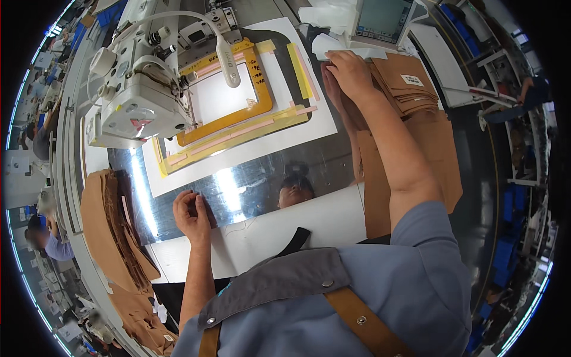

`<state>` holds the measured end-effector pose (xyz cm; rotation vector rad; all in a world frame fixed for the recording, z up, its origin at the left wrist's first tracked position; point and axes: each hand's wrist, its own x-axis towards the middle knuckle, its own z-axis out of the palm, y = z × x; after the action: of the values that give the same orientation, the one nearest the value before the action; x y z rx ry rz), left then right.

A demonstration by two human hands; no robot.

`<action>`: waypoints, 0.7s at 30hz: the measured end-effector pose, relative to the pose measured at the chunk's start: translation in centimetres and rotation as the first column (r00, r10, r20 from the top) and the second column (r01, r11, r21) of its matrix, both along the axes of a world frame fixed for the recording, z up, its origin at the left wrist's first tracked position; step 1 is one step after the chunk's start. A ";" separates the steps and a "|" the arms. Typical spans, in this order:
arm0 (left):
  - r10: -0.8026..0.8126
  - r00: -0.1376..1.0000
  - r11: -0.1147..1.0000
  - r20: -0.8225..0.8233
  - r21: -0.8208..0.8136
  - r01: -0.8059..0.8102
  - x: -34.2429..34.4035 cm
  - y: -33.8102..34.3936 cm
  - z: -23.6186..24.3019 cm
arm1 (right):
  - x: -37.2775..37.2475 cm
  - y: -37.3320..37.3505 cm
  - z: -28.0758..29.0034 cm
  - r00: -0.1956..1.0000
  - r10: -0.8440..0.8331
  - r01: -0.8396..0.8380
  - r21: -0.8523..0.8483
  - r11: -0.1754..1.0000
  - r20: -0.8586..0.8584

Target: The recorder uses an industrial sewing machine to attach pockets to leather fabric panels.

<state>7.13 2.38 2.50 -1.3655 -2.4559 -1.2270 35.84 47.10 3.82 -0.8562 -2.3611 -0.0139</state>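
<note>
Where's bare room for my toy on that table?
The shiny metal between the left hand and the brown pieces on the right, below the white sheet; and the white strip between metal and clothes. Crowded: those pieces, the left brown stack, and under the sewing machine.

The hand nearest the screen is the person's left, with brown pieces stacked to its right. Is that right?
Not quite: the head view shows the person's right hand nearest the screen, with brown pieces stacked to its right.
</note>
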 end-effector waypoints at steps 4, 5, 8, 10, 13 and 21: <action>0.011 1.000 0.995 0.000 -0.095 -0.011 0.3 0.6 0.1 | -1.0 2.4 -1.4 0.998 -0.013 0.007 0.120 0.993 0.055; 0.016 1.000 0.995 0.004 -0.099 -0.015 0.4 0.7 0.2 | -1.0 2.6 -1.4 0.998 -0.040 0.035 0.085 0.996 0.057; 0.028 1.000 0.994 -0.007 -0.108 -0.029 0.5 0.8 0.3 | -1.1 3.0 -1.3 0.999 -0.035 0.033 0.085 0.996 0.025; 0.034 0.999 0.993 0.017 -0.118 -0.031 0.5 0.8 0.2 | -1.1 3.1 -1.1 0.999 -0.023 0.018 0.099 0.995 0.049; 0.022 1.000 0.993 -0.005 -0.118 -0.022 0.4 0.8 0.2 | -1.7 2.4 -0.1 0.994 -0.050 0.039 0.115 0.993 0.100; -0.027 0.998 0.996 -0.065 -0.085 0.021 0.6 1.0 0.6 | -1.7 3.0 -0.7 0.989 -0.025 -0.002 0.189 0.982 0.143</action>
<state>7.74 3.41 3.10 -1.4356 -2.4801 -1.0758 34.19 50.05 3.13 -0.7994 -2.4409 -0.3102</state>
